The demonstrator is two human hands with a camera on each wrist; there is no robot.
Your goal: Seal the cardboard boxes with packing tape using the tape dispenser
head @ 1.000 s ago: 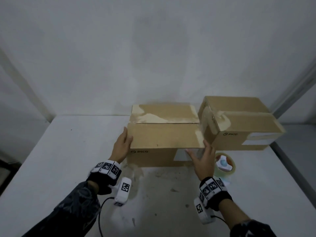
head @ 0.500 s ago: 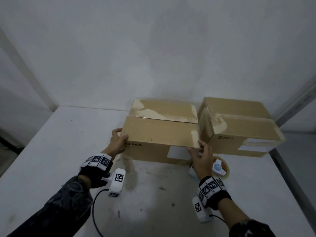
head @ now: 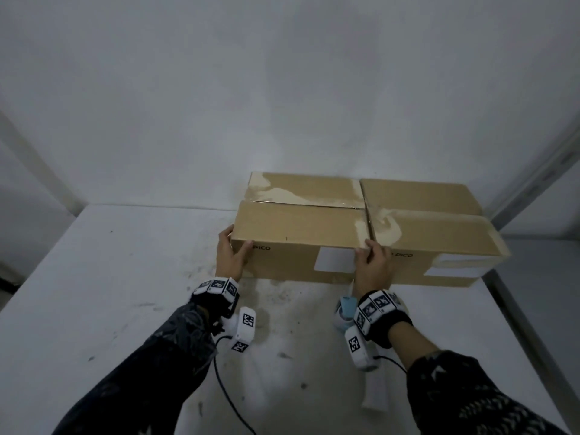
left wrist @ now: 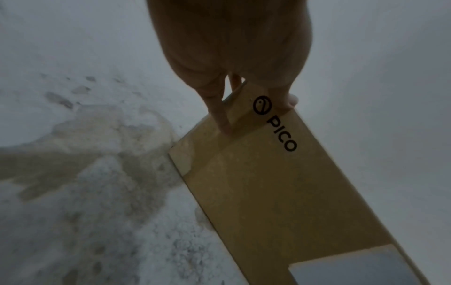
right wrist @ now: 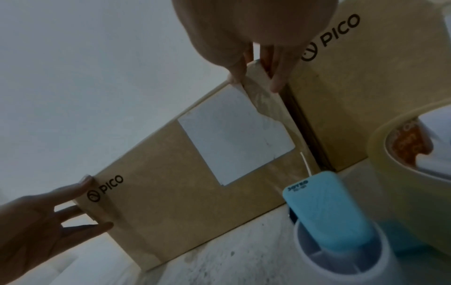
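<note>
Fig.: head view, ctr frame. Left box sits on the white table, its right end touching or just beside the right box. Left hand grips the box's near-left corner, thumb on the front face, fingers round the end; right hand grips the near-right top corner at the gap between boxes, thumb on the front. Prob. purpose: squaring the box against its neighbour so the top seam can be taped. Tape dispenser, lower ctr-right, lies on the table just left of the right wrist, unheld.

Materials: matte brown corrugated card, rectangular, sharp edges; glossy tape patches at corners; white label on front. Dispenser: pale-blue and white plastic w/ beige roll. Table surface scuffed, stained.
</note>
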